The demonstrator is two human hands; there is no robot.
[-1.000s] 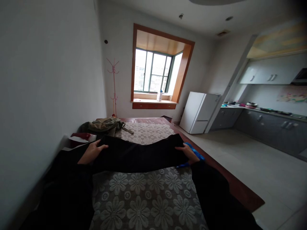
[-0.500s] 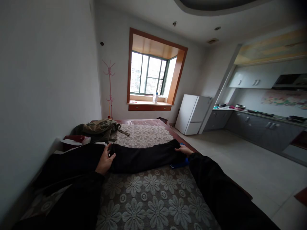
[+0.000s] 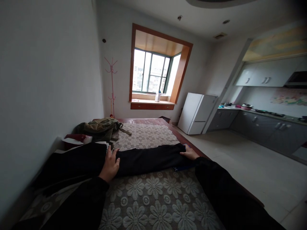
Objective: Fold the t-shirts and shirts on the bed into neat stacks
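black cloth (image 3: 148, 158) lies stretched across the lace cover (image 3: 153, 201) on the bed. left hand (image 3: 110, 164) rests flat on it, fingers spread, palm down, not clutching. right hand (image 3: 190, 154) sits on the far end, fingers flat too. blue thing (image 3: 178, 168) peeks out under that end. backpack (image 3: 102, 126) lies further up by the wall.

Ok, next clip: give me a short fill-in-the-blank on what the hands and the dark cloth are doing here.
1. Both hands rest on a long ____ garment.
2. The garment lies across a tablecloth patterned with ____.
3. The left hand lies flat on the garment, and the right hand is at its ____ end.
4. Past the garment, near the wall, lies an olive ____.

Missing words: black; flowers; right; backpack
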